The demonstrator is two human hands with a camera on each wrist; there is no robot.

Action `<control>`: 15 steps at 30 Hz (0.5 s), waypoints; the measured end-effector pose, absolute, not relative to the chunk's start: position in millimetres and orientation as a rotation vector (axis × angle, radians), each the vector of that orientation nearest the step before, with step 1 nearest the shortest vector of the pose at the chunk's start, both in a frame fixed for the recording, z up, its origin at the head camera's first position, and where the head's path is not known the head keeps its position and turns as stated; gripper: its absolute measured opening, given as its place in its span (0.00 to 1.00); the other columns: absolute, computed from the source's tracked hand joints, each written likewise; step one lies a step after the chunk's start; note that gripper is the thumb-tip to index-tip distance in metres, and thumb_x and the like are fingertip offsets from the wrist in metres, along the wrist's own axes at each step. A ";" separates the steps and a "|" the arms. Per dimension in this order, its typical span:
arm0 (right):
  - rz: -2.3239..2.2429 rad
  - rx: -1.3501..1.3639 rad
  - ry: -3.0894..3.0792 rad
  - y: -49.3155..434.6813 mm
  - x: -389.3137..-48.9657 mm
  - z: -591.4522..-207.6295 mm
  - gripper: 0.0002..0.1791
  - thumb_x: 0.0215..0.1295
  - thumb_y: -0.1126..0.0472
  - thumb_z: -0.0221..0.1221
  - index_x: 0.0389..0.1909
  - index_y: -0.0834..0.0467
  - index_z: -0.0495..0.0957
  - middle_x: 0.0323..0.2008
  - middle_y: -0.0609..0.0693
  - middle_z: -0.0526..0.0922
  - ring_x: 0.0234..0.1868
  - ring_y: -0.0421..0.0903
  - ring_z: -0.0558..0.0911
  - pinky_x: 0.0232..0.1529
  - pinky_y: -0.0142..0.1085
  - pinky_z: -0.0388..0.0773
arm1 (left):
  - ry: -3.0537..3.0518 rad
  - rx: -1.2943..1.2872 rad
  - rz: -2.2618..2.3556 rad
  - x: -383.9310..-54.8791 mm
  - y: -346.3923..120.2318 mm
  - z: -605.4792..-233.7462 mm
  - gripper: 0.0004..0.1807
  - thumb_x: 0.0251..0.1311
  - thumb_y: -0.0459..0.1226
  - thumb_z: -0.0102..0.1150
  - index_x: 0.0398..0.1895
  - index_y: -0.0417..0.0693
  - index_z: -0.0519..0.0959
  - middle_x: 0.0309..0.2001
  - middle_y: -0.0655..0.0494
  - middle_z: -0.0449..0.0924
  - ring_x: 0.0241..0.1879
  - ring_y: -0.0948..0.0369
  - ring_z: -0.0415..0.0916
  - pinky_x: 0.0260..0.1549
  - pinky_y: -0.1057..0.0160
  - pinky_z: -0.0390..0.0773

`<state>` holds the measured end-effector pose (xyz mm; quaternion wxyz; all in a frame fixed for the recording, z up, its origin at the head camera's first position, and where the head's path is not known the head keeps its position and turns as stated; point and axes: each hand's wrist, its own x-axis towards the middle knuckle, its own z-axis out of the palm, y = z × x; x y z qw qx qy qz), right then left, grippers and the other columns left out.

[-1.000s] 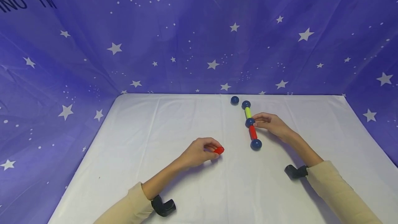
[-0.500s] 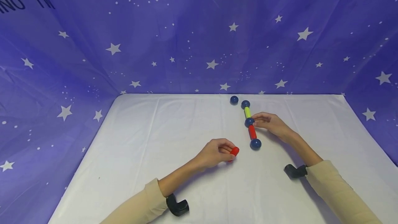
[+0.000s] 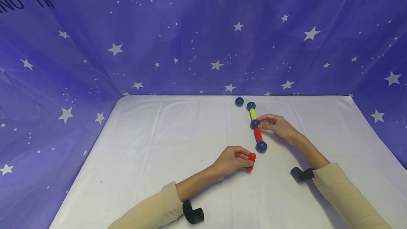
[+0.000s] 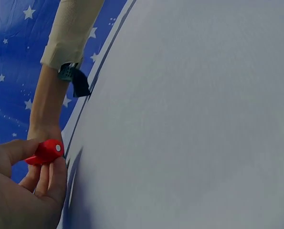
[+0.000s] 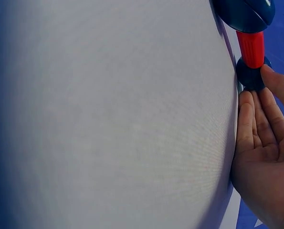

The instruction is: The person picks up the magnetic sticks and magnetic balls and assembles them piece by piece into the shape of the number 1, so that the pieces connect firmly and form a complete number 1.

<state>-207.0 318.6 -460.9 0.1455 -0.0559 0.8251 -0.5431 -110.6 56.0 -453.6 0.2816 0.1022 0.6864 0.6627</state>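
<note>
My left hand (image 3: 229,161) pinches a short red rod (image 3: 251,159) between thumb and fingers, just short of a chain of balls and rods. In the left wrist view that red rod (image 4: 48,151) shows a pale round spot at its end. The chain runs away from me: a near blue ball (image 3: 261,147), a second red rod (image 3: 258,135), a middle blue ball (image 3: 254,124), a yellow-green rod (image 3: 253,113) and a far blue ball (image 3: 251,106). With thumb and fingertips, my right hand (image 3: 278,128) holds the middle ball (image 5: 250,76).
A loose blue ball (image 3: 239,101) lies left of the chain's far end, near the back edge of the white-covered table (image 3: 178,123). Behind and beside the table hangs a purple star-patterned cloth (image 3: 190,38). Black wrist pieces (image 3: 193,215) stick out by both sleeves.
My left hand has moved right with the red rod, close to the near ball, and the rod has turned more upright in the head view. My right hand and the chain have stayed put.
</note>
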 end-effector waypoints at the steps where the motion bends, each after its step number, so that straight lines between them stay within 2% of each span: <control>1: -1.564 -0.160 2.377 318.6 -207.1 -460.9 0.27 0.65 0.56 0.67 0.60 0.66 0.74 0.54 0.62 0.81 0.56 0.50 0.79 0.68 0.56 0.60 | 1.839 0.266 1.777 -109.8 58.2 -454.0 0.12 0.56 0.28 0.68 0.44 0.38 0.82 0.34 0.54 0.85 0.32 0.65 0.81 0.36 0.66 0.82; 11: -1.546 -0.160 2.402 318.0 -207.2 -459.9 0.26 0.65 0.56 0.67 0.60 0.64 0.75 0.54 0.61 0.82 0.61 0.56 0.74 0.67 0.57 0.58 | 1.848 0.199 1.795 -103.2 76.9 -450.9 0.11 0.57 0.27 0.69 0.43 0.37 0.82 0.30 0.55 0.85 0.30 0.65 0.81 0.35 0.65 0.83; 15: -1.550 -0.157 2.398 317.9 -207.0 -459.5 0.26 0.65 0.56 0.67 0.60 0.65 0.75 0.54 0.61 0.82 0.60 0.55 0.74 0.67 0.56 0.58 | 1.835 0.167 1.806 -101.7 83.9 -450.4 0.10 0.57 0.27 0.69 0.42 0.37 0.82 0.30 0.54 0.86 0.31 0.63 0.83 0.35 0.64 0.83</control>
